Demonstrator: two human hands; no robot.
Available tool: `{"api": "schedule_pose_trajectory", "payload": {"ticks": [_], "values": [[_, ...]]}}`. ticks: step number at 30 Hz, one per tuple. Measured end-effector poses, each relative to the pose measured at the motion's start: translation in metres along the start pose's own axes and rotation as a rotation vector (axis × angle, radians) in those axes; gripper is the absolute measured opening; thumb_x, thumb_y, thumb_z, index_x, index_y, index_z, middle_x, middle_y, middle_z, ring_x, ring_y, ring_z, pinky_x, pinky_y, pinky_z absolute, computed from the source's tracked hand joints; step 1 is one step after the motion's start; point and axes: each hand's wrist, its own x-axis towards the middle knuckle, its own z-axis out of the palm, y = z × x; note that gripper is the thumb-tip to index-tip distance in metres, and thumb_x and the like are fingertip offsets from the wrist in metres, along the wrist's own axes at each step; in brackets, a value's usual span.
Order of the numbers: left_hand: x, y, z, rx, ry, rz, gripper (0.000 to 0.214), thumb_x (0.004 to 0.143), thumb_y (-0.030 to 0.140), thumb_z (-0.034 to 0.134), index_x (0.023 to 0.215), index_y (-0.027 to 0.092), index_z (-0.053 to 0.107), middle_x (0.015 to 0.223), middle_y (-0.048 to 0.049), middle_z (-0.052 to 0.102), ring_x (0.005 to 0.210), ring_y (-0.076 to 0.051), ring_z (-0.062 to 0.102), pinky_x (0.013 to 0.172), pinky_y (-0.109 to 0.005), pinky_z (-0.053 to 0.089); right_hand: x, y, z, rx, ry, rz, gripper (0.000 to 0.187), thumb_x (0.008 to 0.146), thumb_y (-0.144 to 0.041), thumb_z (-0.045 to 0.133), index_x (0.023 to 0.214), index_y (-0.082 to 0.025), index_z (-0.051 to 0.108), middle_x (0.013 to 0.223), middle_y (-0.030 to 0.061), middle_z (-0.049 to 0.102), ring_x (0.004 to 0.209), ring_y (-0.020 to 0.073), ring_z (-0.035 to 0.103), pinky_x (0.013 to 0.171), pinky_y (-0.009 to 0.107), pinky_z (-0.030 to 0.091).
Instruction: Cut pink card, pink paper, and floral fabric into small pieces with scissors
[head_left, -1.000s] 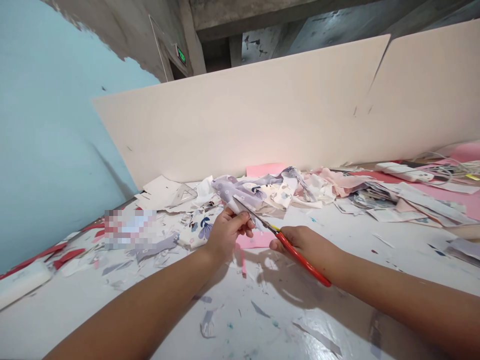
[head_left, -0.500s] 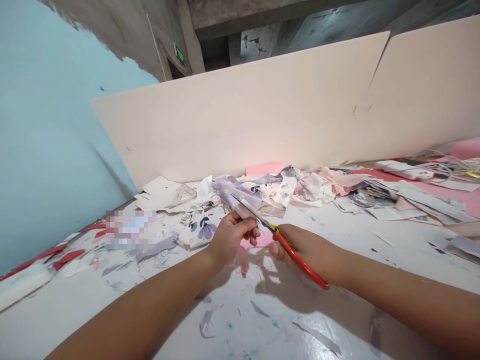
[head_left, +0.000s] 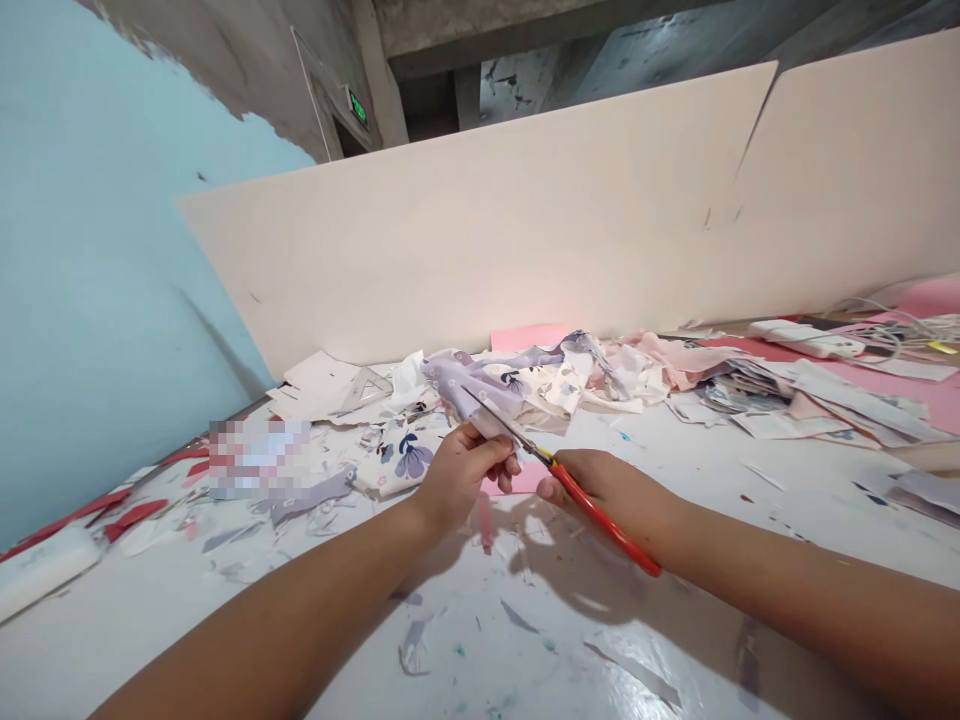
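Observation:
My left hand pinches a lilac floral cotton fabric, which trails back into the heap of scraps. My right hand grips red-handled scissors. Their steel blades reach up and left, lying against the fabric just above my left fingers. A pink paper sheet shows beneath the gap between my hands. A white floral fabric scrap with blue flowers lies just left of my left hand. Part of the blades is hidden by the cloth.
A cream board stands along the back of the white, paint-flecked table. Paper and fabric scraps cover it. A clear plastic set square lies at the back left, a white power adapter with cables back right, and a blurred patch left.
My left hand has shifted slightly to the right, and the view has tilted a little. The scissors stay in my right hand with their blades at the fabric.

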Motion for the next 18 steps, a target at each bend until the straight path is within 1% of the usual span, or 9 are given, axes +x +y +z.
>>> {"api": "schedule_pose_trajectory", "payload": {"ticks": [5, 8, 10, 14, 16, 18], "values": [[0.000, -0.002, -0.002, -0.008, 0.004, -0.010, 0.013, 0.072, 0.025, 0.056, 0.068, 0.015, 0.050, 0.055, 0.0013, 0.055, 0.047, -0.008, 0.050, 0.049, -0.022, 0.041, -0.001, 0.003, 0.004, 0.127, -0.025, 0.036, 0.046, 0.070, -0.063, 0.042, 0.058, -0.019, 0.035, 0.049, -0.0045, 0.037, 0.043, 0.0074, 0.030, 0.041, 0.021, 0.022], [0.000, -0.001, -0.002, -0.017, -0.009, -0.038, 0.014, 0.071, 0.027, 0.056, 0.069, 0.015, 0.049, 0.055, 0.0017, 0.055, 0.046, -0.008, 0.050, 0.050, -0.022, 0.041, 0.003, 0.005, 0.002, 0.131, 0.061, 0.048, 0.044, 0.071, -0.061, 0.041, 0.060, -0.019, 0.038, 0.051, -0.0038, 0.039, 0.045, 0.0085, 0.034, 0.043, 0.021, 0.025], [0.000, 0.001, -0.001, -0.021, -0.022, -0.067, 0.014, 0.070, 0.027, 0.057, 0.069, 0.015, 0.049, 0.054, 0.0015, 0.055, 0.046, -0.008, 0.049, 0.050, -0.022, 0.039, 0.009, 0.007, -0.004, 0.022, 0.128, 0.093, 0.041, 0.072, -0.059, 0.041, 0.063, -0.019, 0.042, 0.055, -0.0019, 0.045, 0.047, 0.0101, 0.039, 0.044, 0.021, 0.028], [0.000, 0.002, -0.001, -0.050, -0.054, -0.158, 0.015, 0.069, 0.027, 0.058, 0.071, 0.015, 0.048, 0.059, -0.0005, 0.058, 0.049, -0.008, 0.051, 0.052, -0.022, 0.037, 0.022, 0.022, -0.017, -0.418, 0.177, 0.265, 0.033, 0.073, -0.051, 0.043, 0.067, -0.019, 0.047, 0.064, 0.0035, 0.055, 0.054, 0.0159, 0.050, 0.044, 0.024, 0.029], [0.000, 0.002, -0.003, -0.103, -0.095, -0.193, 0.013, 0.069, 0.024, 0.057, 0.075, 0.016, 0.049, 0.067, -0.0020, 0.060, 0.053, -0.008, 0.053, 0.055, -0.022, 0.037, 0.027, 0.033, -0.020, -0.506, 0.174, 0.320, 0.025, 0.071, -0.043, 0.046, 0.068, -0.018, 0.049, 0.067, 0.0059, 0.056, 0.056, 0.0187, 0.053, 0.044, 0.025, 0.030], [0.001, 0.002, -0.005, -0.195, -0.171, -0.231, 0.012, 0.069, 0.021, 0.055, 0.079, 0.016, 0.050, 0.079, -0.0045, 0.062, 0.060, -0.010, 0.055, 0.057, -0.023, 0.037, 0.029, 0.041, -0.022, -0.513, 0.166, 0.340, 0.019, 0.070, -0.036, 0.049, 0.071, -0.017, 0.050, 0.074, 0.0086, 0.058, 0.061, 0.0208, 0.055, 0.044, 0.025, 0.030]]}}
